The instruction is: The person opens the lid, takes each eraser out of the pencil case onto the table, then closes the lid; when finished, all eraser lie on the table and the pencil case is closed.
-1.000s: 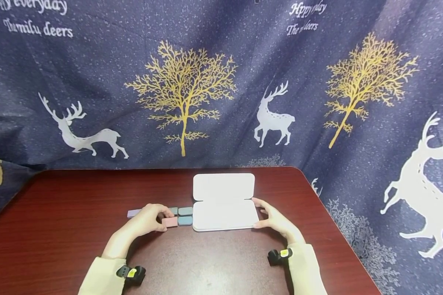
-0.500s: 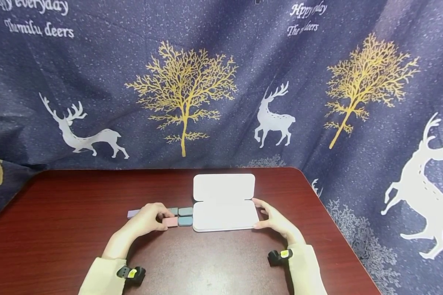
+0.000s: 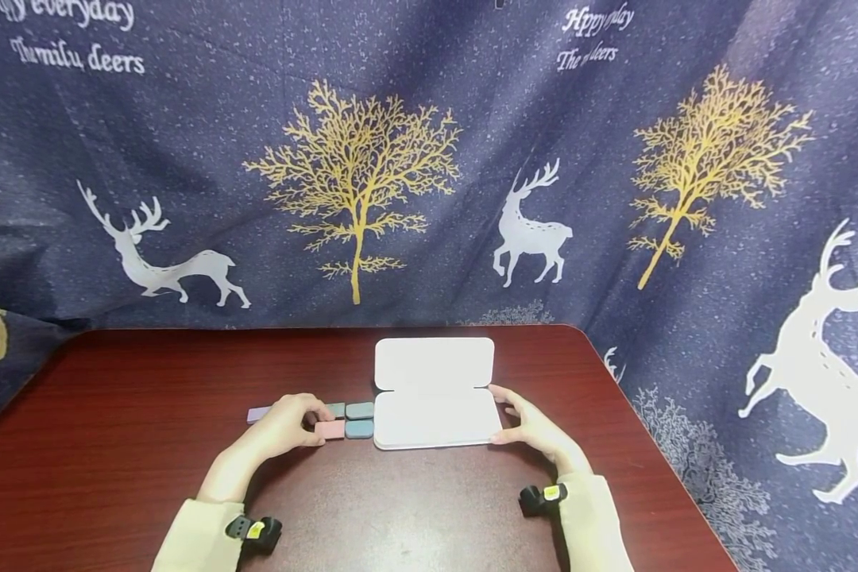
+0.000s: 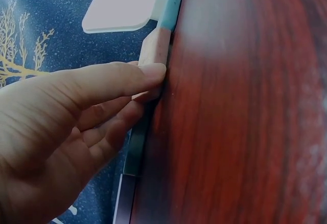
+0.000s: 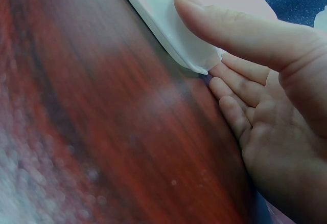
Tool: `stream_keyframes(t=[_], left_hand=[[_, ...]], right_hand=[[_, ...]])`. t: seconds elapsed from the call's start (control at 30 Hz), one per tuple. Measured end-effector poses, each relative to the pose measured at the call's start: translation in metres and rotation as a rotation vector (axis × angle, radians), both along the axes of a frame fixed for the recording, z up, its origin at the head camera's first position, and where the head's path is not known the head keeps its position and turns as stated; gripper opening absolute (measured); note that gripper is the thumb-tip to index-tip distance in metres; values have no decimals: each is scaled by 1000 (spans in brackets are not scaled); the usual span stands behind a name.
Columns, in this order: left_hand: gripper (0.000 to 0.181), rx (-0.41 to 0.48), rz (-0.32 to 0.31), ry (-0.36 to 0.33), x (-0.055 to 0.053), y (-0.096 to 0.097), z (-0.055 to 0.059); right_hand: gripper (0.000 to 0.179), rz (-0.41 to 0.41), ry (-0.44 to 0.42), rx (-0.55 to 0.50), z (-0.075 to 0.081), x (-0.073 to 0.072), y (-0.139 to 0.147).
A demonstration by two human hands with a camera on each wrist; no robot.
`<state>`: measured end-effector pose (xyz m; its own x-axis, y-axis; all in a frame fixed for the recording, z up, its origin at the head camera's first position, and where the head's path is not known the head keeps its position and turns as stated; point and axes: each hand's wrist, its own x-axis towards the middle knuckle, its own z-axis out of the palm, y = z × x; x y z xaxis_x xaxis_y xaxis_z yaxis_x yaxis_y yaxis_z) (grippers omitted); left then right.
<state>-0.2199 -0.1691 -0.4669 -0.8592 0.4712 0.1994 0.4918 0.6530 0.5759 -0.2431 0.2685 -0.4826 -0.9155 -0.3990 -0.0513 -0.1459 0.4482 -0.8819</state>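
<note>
On the table, a white hinged case (image 3: 436,419) lies open, its lid (image 3: 434,363) folded back toward the curtain. Against its left end stands a row of small coloured blocks: two blue-green ones (image 3: 360,429), a pink one (image 3: 330,430), a dark green one (image 3: 337,410) and a lavender one (image 3: 257,414). My left hand (image 3: 284,423) pinches the pink block between thumb and fingers; the left wrist view shows the thumb (image 4: 153,71) on its side. My right hand (image 3: 532,427) holds the case's right end, thumb over the near corner. Part of the dark green block is hidden behind the left hand.
The dark red wooden table (image 3: 429,508) carries everything. Behind it hangs a blue curtain (image 3: 429,238) printed with deer and trees, right at the far edge. Each wrist wears a small black camera (image 3: 260,535).
</note>
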Motion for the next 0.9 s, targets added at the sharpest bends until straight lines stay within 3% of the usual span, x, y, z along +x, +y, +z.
stream_keyframes(t=[0.6, 0.9], left_hand=[[29, -7, 24, 15, 0, 0, -1], [22, 116, -22, -25, 1, 16, 6]], right_hand=[[88, -15, -3, 18, -2, 0, 0], [86, 1, 15, 9, -3, -1, 1]])
